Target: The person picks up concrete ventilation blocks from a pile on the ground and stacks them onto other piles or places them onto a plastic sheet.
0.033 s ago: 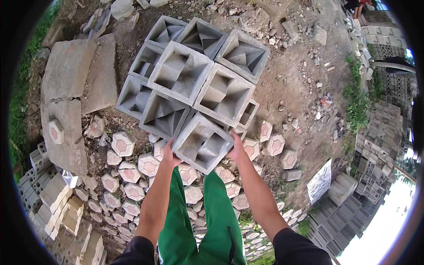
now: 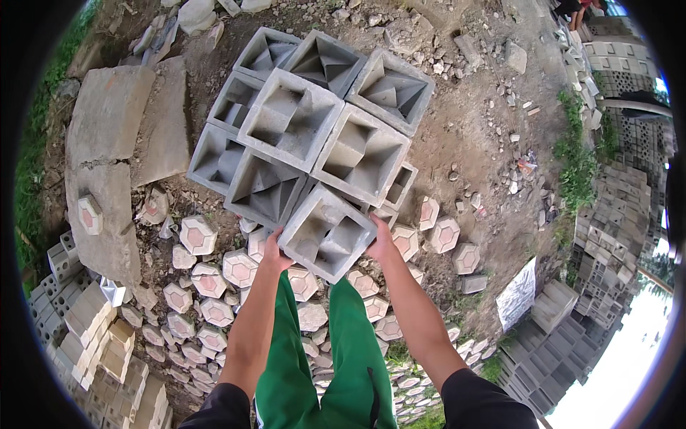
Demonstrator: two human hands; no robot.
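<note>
A square grey concrete block (image 2: 328,234) with an angular hollow face is held between my two hands. My left hand (image 2: 274,252) grips its left corner, and my right hand (image 2: 381,239) grips its right corner; some fingers are hidden behind it. Beyond it rises a stack of similar hollow blocks. Two of these, an upper block (image 2: 291,119) and a right-hand block (image 2: 362,154), sit on top of the others. A darker block (image 2: 264,187) lies lower, close to my left hand. The held block overlaps the near edge of the stack; whether it rests there I cannot tell.
Hexagonal pavers (image 2: 239,267) with reddish centres lie around my legs. A cracked concrete slab (image 2: 100,214) is at left. Stacked perforated blocks (image 2: 614,236) stand at right, with pale blocks (image 2: 89,322) at lower left. Rubble (image 2: 429,43) covers the far ground.
</note>
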